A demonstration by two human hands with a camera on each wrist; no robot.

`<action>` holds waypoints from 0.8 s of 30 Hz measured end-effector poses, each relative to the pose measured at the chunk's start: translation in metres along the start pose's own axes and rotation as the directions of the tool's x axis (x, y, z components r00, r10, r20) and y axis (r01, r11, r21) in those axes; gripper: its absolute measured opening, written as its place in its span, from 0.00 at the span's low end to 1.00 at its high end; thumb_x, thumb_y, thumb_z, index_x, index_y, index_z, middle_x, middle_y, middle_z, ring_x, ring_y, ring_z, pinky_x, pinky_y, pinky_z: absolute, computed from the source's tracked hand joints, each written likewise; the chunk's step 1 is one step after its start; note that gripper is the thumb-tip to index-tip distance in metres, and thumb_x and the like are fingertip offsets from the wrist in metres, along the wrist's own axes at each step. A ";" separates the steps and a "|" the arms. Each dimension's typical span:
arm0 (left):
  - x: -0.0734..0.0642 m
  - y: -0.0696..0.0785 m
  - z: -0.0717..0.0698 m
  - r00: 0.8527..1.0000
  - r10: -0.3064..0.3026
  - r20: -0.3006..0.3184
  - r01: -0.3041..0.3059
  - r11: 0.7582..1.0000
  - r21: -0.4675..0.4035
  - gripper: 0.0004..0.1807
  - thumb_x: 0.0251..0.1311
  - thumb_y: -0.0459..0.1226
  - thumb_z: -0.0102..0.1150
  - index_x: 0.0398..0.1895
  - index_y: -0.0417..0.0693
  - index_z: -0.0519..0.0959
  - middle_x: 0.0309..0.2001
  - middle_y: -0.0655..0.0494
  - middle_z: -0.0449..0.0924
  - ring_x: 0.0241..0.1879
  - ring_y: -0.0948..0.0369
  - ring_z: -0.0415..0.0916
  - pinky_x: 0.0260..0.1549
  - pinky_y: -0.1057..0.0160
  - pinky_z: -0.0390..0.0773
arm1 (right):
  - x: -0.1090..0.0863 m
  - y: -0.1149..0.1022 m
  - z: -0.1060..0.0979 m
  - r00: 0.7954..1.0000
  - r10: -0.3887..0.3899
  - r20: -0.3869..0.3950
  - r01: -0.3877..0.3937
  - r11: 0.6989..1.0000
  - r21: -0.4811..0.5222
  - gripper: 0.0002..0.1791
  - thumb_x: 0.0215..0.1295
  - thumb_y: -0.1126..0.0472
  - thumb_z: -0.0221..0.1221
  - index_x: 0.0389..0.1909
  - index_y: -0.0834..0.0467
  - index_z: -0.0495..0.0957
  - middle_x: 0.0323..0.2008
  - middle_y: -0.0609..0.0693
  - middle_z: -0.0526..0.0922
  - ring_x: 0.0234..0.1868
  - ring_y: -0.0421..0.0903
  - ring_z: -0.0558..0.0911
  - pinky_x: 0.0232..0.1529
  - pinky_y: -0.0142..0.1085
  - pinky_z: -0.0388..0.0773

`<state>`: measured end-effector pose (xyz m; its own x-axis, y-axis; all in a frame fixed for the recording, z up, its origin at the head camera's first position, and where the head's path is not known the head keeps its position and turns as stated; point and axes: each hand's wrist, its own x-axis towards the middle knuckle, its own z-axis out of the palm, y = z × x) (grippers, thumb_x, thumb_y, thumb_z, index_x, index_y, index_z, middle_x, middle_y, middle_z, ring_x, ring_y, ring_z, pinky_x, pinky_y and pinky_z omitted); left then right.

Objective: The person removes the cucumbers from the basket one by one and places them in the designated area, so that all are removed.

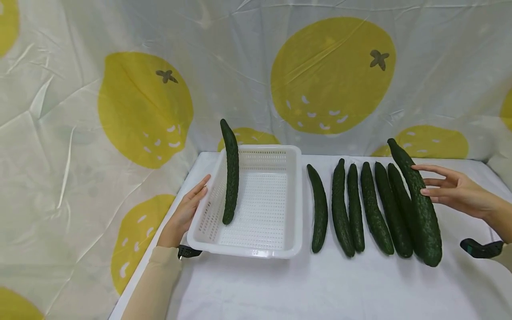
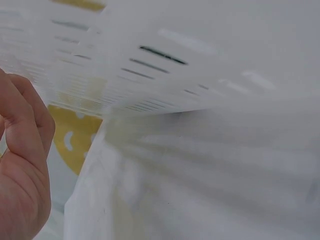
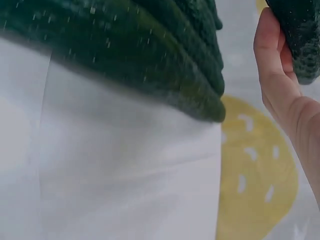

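Note:
My right hand pinches a large dark green cucumber between thumb and fingers, its lower end toward me. In the right wrist view, the hand shows at the right edge with part of a cucumber. A white perforated plastic basket stands at the left. Its left side is touched by the extended fingers of my left hand. Inside, one cucumber slants across the far left corner, its upper end jutting past the rim. The left wrist view shows the hand beside the slotted basket wall.
Several more cucumbers lie side by side right of the basket, the nearest to it being a slim curved cucumber. A white cloth covers the table. Behind and to the left hangs a lemon-print curtain.

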<state>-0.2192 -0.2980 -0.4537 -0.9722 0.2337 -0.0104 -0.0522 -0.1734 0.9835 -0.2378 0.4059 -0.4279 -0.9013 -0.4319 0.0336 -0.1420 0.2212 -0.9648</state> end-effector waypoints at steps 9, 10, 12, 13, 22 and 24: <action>0.001 0.001 0.001 1.000 0.006 -0.004 -0.006 1.000 0.019 0.29 0.80 0.41 0.39 0.80 0.58 0.52 0.64 0.60 0.67 0.55 0.62 0.70 0.49 0.66 0.75 | -0.008 0.017 -0.022 0.997 -0.014 0.069 0.018 0.999 -0.049 0.37 0.71 0.80 0.46 0.78 0.55 0.55 0.67 0.29 0.57 0.57 0.26 0.70 0.44 0.29 0.76; 0.002 0.001 0.001 1.000 0.006 -0.004 -0.006 1.000 0.018 0.29 0.80 0.41 0.39 0.80 0.58 0.52 0.64 0.60 0.67 0.55 0.62 0.70 0.49 0.66 0.76 | -0.009 0.019 -0.025 0.996 -0.020 0.083 0.023 0.999 -0.044 0.38 0.70 0.81 0.46 0.78 0.56 0.55 0.67 0.29 0.57 0.57 0.26 0.69 0.44 0.29 0.76; 0.002 0.001 0.001 1.000 0.004 -0.004 -0.004 1.000 0.015 0.29 0.80 0.41 0.40 0.80 0.59 0.52 0.64 0.60 0.68 0.55 0.62 0.70 0.48 0.66 0.76 | -0.011 0.024 -0.029 0.994 -0.030 0.106 0.033 0.999 -0.027 0.39 0.69 0.82 0.46 0.78 0.57 0.54 0.68 0.28 0.57 0.57 0.26 0.69 0.44 0.29 0.76; 0.002 0.001 0.001 1.000 0.003 -0.002 -0.003 1.000 0.011 0.29 0.80 0.41 0.40 0.80 0.59 0.52 0.64 0.60 0.68 0.55 0.62 0.70 0.48 0.66 0.76 | -0.012 0.026 -0.031 0.993 -0.031 0.114 0.033 0.999 -0.013 0.39 0.68 0.83 0.45 0.78 0.57 0.54 0.68 0.28 0.58 0.57 0.26 0.70 0.45 0.30 0.76; 0.002 0.001 0.000 1.000 -0.004 -0.003 0.004 1.000 0.011 0.29 0.80 0.41 0.40 0.80 0.59 0.52 0.64 0.60 0.67 0.56 0.62 0.69 0.49 0.65 0.75 | -0.016 0.044 -0.037 0.995 0.102 0.020 -0.100 0.990 -0.099 0.38 0.71 0.78 0.50 0.78 0.54 0.56 0.67 0.27 0.55 0.53 0.21 0.68 0.42 0.30 0.76; 0.001 0.000 0.001 1.000 -0.002 -0.005 0.002 1.000 0.019 0.29 0.80 0.41 0.40 0.80 0.59 0.52 0.65 0.60 0.67 0.56 0.62 0.69 0.50 0.65 0.75 | -0.017 0.046 -0.037 0.995 0.095 0.020 -0.093 0.992 -0.091 0.37 0.70 0.79 0.50 0.77 0.55 0.57 0.64 0.25 0.58 0.53 0.23 0.70 0.42 0.31 0.77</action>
<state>-0.2198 -0.2970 -0.4534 -0.9734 0.2289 -0.0134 -0.0499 -0.1544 0.9867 -0.2445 0.4556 -0.4633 -0.9022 -0.4267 -0.0634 -0.0947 0.3392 -0.9359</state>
